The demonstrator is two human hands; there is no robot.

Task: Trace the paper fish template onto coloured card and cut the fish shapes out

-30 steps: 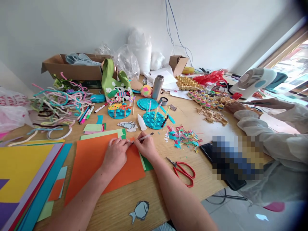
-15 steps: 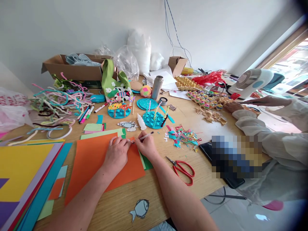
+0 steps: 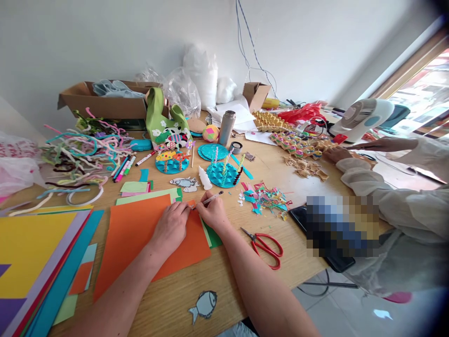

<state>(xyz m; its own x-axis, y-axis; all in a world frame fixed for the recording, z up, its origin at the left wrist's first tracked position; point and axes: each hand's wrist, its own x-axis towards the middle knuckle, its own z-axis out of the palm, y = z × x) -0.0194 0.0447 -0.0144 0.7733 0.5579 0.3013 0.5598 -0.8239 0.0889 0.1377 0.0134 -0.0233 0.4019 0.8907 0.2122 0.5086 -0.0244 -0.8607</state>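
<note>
My right hand (image 3: 212, 214) grips a slim pale pen (image 3: 214, 197) with a dark end, its tip low over the top right corner of an orange paper sheet (image 3: 131, 238). Pressed flat on that sheet, my left hand (image 3: 172, 220) has its fingertips close to the pen tip. What lies under those fingertips is hidden. Green sheets (image 3: 212, 234) stick out from beneath the orange one. Red-handled scissors (image 3: 263, 245) lie to the right of my right forearm. A cut-out paper fish (image 3: 206, 304) rests near the table's front edge, between my forearms.
Coloured paper sheets (image 3: 38, 243) are stacked at the left, below tangled fuzzy stems (image 3: 80, 154). Blue discs with twisted stems (image 3: 224, 174), a white glue bottle (image 3: 204, 178) and paper scraps (image 3: 266, 196) lie beyond my hands. A co-worker's hands (image 3: 336, 154) are at the right.
The whole view has shifted slightly to the left. My hands, the pen and the orange sheet keep nearly the same positions relative to each other.
</note>
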